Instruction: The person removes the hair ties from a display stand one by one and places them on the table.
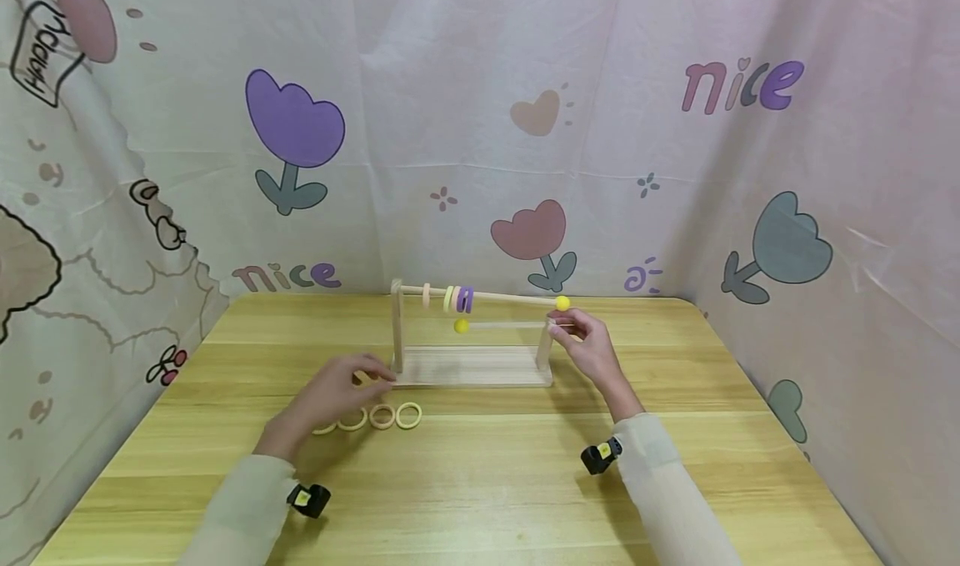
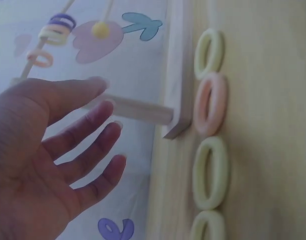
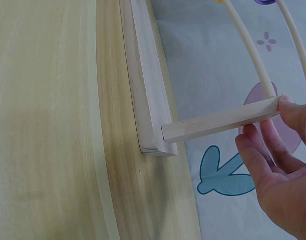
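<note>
A wooden stand has a flat base and two uprights. From its left post an upper rod runs right, ending in a yellow ball; peach, pale yellow and purple rings hang on it. A lower rod ends in a yellow ball on the left and meets the right post. My right hand pinches the top of that post between thumb and fingers. Beside the base's left end, my left hand has loosely bent fingers and holds nothing.
Several loose rings lie in a row in front of the stand, among them a pale yellow ring and a peach ring, partly under my left hand in the head view. A printed curtain hangs behind the wooden table.
</note>
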`<control>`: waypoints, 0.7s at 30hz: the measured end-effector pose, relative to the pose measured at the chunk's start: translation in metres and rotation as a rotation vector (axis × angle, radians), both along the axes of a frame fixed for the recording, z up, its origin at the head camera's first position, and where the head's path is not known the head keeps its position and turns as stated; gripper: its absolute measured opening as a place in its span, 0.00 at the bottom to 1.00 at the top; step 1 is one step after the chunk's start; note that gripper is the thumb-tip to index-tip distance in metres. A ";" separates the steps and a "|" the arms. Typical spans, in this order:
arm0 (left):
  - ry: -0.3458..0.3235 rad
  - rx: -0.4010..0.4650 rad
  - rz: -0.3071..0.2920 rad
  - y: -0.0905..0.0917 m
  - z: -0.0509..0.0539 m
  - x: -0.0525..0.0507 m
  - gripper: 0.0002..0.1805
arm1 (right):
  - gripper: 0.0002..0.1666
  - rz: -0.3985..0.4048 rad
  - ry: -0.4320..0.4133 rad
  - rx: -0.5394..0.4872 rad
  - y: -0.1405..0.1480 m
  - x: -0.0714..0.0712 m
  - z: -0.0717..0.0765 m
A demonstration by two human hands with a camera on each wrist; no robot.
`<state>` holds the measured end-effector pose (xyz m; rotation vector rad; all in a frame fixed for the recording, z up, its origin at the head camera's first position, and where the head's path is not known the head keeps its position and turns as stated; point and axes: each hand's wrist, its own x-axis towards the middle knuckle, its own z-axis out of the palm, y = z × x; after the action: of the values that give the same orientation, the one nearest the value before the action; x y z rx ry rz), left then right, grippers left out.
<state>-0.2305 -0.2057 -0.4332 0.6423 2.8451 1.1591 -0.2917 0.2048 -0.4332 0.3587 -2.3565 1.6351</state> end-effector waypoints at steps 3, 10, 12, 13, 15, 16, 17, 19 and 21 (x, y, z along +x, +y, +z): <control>0.033 0.003 0.021 -0.007 0.009 -0.006 0.08 | 0.13 -0.001 0.000 0.006 -0.001 0.002 0.003; 0.080 0.090 0.070 -0.011 0.025 -0.018 0.19 | 0.14 0.015 -0.017 0.030 -0.008 0.020 0.028; 0.087 0.115 0.076 -0.010 0.030 -0.021 0.22 | 0.14 0.014 -0.017 0.030 -0.008 0.020 0.027; 0.090 0.121 0.080 -0.010 0.032 -0.023 0.22 | 0.14 0.013 -0.017 0.025 -0.007 0.018 0.024; 0.088 0.130 0.086 -0.008 0.037 -0.027 0.24 | 0.14 0.006 -0.006 0.029 -0.006 0.013 0.017; 0.082 0.137 0.087 -0.007 0.039 -0.030 0.24 | 0.14 0.003 -0.002 0.029 -0.004 0.010 0.013; 0.073 0.150 0.085 -0.007 0.042 -0.032 0.25 | 0.14 0.001 0.000 0.027 -0.003 0.007 0.009; 0.063 0.170 0.084 -0.005 0.046 -0.036 0.28 | 0.14 -0.002 0.001 0.023 -0.001 0.003 0.003; 0.049 0.198 0.079 -0.003 0.050 -0.041 0.30 | 0.13 0.001 0.009 0.020 0.000 0.001 0.002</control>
<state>-0.2710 -0.2083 -0.3829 0.5757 2.8427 1.4716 -0.2902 0.2050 -0.4312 0.3703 -2.3681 1.6086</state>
